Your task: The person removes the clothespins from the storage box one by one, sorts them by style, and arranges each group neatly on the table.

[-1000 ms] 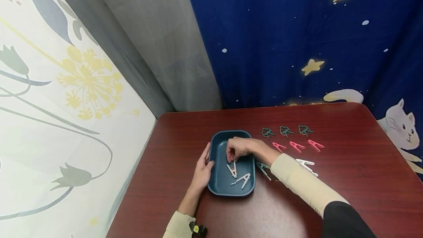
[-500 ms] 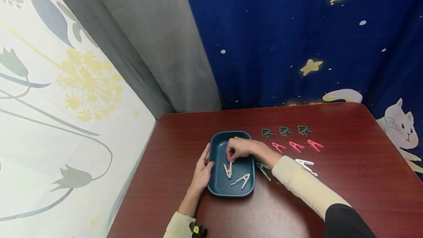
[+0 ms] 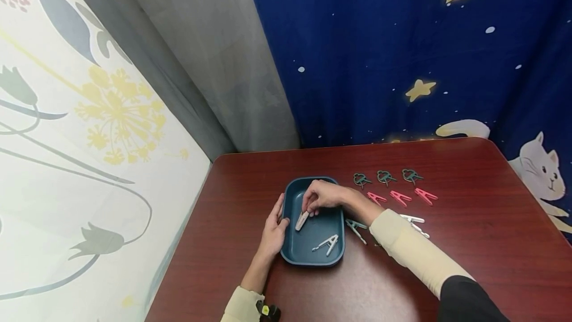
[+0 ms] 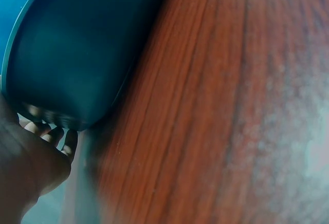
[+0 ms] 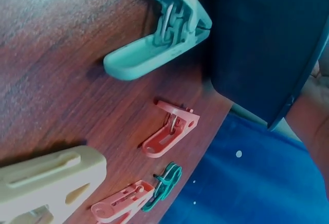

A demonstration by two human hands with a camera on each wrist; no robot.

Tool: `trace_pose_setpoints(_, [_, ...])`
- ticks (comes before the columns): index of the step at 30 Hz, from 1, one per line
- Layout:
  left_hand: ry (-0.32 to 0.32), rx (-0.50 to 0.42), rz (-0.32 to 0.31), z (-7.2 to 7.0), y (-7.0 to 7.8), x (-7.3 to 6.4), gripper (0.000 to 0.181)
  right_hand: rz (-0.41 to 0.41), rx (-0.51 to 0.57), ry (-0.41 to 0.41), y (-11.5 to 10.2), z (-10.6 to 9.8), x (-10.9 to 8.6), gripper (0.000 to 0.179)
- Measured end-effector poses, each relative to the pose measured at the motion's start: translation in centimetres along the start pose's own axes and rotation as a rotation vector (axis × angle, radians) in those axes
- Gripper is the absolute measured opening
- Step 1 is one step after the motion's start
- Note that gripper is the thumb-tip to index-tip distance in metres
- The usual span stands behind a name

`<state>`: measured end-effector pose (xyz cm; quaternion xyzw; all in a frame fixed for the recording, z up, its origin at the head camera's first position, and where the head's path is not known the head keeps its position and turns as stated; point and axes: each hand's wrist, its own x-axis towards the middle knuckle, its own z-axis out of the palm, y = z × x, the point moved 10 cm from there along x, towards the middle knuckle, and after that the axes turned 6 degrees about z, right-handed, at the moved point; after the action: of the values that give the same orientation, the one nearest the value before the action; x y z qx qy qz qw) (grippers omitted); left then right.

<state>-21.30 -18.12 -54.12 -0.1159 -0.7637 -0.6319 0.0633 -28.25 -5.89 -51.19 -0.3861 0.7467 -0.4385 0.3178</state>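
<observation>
A blue tray [image 3: 298,257] lies on the table, its left wall held by my left hand [image 3: 272,230], thumb at the rim and fingers along the outside. In the left wrist view, fingertips of the left hand [image 4: 38,157] meet the tray's edge. My right hand [image 3: 323,195] reaches into the tray and pinches one end of a whitish clothespin [image 3: 302,221], which slants down and left. A second white clothespin [image 3: 329,243] lies on the tray floor nearer me. Just right of the tray is a green clothespin [image 3: 356,230], large in the right wrist view.
On the brown table [image 3: 366,287], pink clothespins [image 3: 400,198] lie in a row under my right forearm's far side. Behind them is a row of dark green clips [image 3: 386,178]. White clothespins [image 3: 415,222] lie partly behind the right sleeve. Curtains [image 3: 366,63] hang beyond the table.
The clothespin at my right fingers has moved left in the tray and turned, its two legs no longer showing spread apart. My left hand and the tray stay in place.
</observation>
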Motion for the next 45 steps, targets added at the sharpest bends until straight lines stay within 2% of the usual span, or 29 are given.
trace_pose_setpoints(6, [-0.003, -0.01, 0.005, 0.1, 0.1, 0.1, 0.075, -0.023, 0.077, 0.075, -0.9, -1.0, -0.5, 0.012])
trace_pose_setpoints(16, [0.001, -0.006, -0.003, 0.0, 0.0, 0.1, 0.075, -0.067, 0.062, 0.147, -2.9, -3.5, -3.3, 0.023])
trace_pose_setpoints(26, [0.013, -0.001, -0.008, -0.1, -0.1, 0.1, 0.077, -0.076, 0.003, 0.372, -3.5, -7.7, -8.6, 0.017])
trace_pose_setpoints(35, [0.011, 0.005, -0.006, -0.3, -0.2, 0.0, 0.076, 0.051, 0.042, 0.597, -1.7, -10.4, -13.2, 0.015])
trace_pose_setpoints(45, [0.004, 0.012, 0.006, -0.3, -0.2, -0.1, 0.074, 0.106, 0.014, 0.796, -0.4, -12.8, -19.1, 0.013])
